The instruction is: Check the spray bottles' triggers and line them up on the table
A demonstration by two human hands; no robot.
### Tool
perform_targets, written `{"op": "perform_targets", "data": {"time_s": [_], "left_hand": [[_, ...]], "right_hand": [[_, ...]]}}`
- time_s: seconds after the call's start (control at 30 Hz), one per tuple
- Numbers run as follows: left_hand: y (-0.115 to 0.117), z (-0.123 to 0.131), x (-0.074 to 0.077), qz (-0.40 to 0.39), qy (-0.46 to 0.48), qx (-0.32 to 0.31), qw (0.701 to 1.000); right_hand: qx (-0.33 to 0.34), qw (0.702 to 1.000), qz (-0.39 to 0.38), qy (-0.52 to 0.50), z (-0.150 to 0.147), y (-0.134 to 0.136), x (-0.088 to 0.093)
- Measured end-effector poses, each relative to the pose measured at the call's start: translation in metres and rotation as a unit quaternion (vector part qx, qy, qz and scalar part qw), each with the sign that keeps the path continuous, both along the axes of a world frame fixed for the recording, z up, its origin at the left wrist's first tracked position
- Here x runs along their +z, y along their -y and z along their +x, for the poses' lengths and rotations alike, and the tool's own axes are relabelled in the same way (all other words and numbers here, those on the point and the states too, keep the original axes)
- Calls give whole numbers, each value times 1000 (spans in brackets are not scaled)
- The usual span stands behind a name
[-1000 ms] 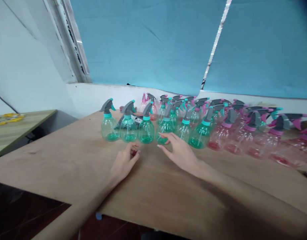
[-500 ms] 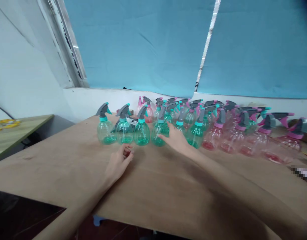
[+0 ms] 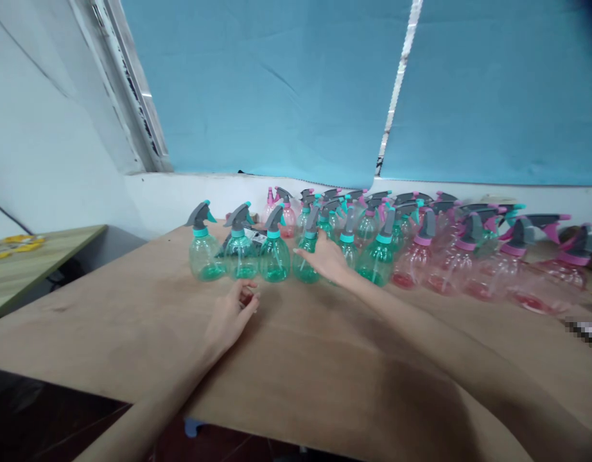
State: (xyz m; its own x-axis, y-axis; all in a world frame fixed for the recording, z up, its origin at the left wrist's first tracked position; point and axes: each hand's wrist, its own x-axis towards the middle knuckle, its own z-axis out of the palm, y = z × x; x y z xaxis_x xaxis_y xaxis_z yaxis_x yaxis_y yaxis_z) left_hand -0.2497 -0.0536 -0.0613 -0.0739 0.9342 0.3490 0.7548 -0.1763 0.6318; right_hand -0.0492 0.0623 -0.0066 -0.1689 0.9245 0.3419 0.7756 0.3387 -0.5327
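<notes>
My right hand [image 3: 327, 258] reaches forward and closes round the body of a green spray bottle [image 3: 302, 272], the fourth in the front row. Three more green bottles [image 3: 239, 255] with grey triggers stand to its left. My left hand [image 3: 231, 313] rests on the brown table [image 3: 325, 366] just before that row, fingers curled in against the thumb; a reddish spot shows between them, too small to name.
Several more green bottles and a crowd of pink spray bottles [image 3: 421, 263] fill the table's back and right. A blue curtain [image 3: 277, 83] hangs behind. A lower side table [image 3: 31, 256] with yellow items stands at the left. A blurred object [image 3: 587, 332] lies at the far right.
My right hand has moved forward from the table surface and taken hold of the fourth green bottle. My left hand has hardly moved.
</notes>
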Motion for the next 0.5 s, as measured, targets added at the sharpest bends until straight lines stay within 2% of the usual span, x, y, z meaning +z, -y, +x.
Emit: {"op": "perform_targets", "data": {"time_s": [0.3, 0.5], "left_hand": [[0, -1, -2, -1, 0, -8, 1000], [2, 1, 0, 0, -7, -13, 1000]], "right_hand": [[2, 1000, 10, 0, 5, -3, -1], [20, 999, 21, 13, 9, 12, -3]]}}
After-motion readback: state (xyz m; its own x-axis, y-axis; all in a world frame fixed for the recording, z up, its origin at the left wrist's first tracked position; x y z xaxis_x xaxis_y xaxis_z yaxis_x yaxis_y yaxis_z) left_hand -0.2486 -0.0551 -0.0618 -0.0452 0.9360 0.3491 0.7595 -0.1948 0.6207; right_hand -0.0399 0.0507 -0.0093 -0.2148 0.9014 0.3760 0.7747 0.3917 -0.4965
